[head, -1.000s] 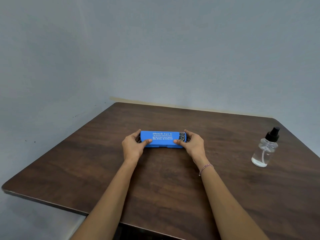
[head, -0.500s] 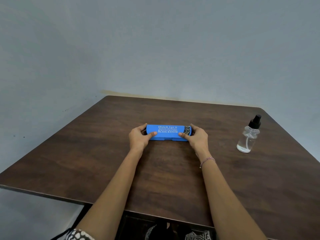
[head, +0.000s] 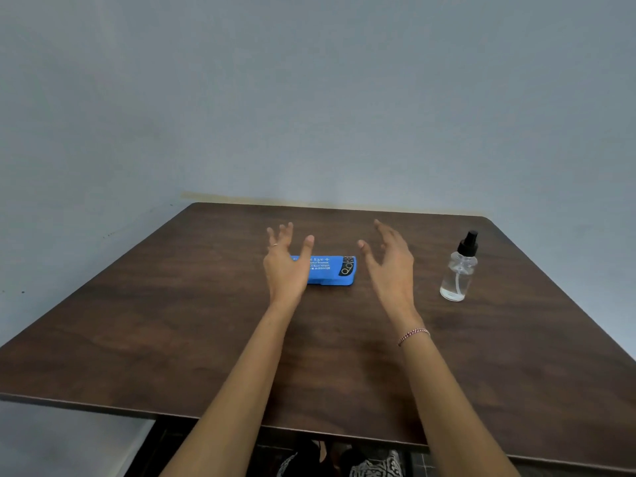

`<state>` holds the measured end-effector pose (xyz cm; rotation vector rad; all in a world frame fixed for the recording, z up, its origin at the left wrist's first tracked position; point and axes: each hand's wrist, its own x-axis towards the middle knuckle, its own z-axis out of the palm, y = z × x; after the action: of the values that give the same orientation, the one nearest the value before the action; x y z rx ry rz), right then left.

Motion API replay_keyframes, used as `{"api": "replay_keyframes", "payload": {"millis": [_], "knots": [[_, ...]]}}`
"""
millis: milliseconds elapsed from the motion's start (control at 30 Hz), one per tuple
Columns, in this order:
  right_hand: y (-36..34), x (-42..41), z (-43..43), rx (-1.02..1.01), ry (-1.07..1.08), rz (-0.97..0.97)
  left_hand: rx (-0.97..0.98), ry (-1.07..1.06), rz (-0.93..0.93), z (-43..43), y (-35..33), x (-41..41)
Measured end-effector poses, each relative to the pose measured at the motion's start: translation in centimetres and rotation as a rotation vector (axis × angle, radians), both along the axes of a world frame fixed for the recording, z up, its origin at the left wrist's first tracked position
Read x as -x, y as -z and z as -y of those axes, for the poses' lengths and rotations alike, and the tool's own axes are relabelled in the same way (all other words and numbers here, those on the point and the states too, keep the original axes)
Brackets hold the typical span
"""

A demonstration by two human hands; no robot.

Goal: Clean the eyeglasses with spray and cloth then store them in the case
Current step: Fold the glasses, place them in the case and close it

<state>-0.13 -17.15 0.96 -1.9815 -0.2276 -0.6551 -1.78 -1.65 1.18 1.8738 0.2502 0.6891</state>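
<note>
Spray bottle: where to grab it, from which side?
Right hand round the spray bottle on its clear round body, below the black pump, coming from its left: it stands upright, apart from the case, so that side looks free.

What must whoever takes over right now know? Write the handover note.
Left hand: open, fingers spread, raised, covering the left end of the blue case in this view; holds nothing.
Right hand: open, raised to the right of the case; holds nothing.
Blue case: closed, flat on the table.
Spray bottle: upright, further right, nothing touching it.
Not visible: eyeglasses, cloth; possibly inside the case.
Done: cannot tell.
Left: probably open the case, check, spray, wipe, store.
</note>
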Motion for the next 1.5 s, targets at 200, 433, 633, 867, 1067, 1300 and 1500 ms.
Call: {"api": "replay_keyframes", "payload": {"millis": [200,433,633,867,1067,1300,1500], "knots": [[-3.0,2.2,4.8,0.048,0.125,0.265,0.04,0.205,0.013,8.1,-1.8,0.1],[-2.5,2.0,10.9,0.051,0.276,0.233,0.069,0.494,0.006,16.7,-2.2,0.5],[-0.5,1.4,12.9,0.025,0.202,0.044,0.016,0.474,-0.027,20.0,-1.7,-0.6],[0.0,0.8,13.6,-0.127,0.242,-0.07,0.031,0.486,-0.016,20.7,-0.8,-1.5],[-0.8,0.3,13.2,-0.197,0.285,-0.069,0.026,0.404,0.011,20.5,-1.0,-2.4],[-1.3,-0.7,11.1,-0.222,0.211,-0.084,-0.02,0.32,0.025,17.3,-1.9,-2.8],[-1.5,-1.7,8.3,-0.243,0.119,-0.113,-0.025,0.268,0.007,14.2,-2.1,-3.4]]}}
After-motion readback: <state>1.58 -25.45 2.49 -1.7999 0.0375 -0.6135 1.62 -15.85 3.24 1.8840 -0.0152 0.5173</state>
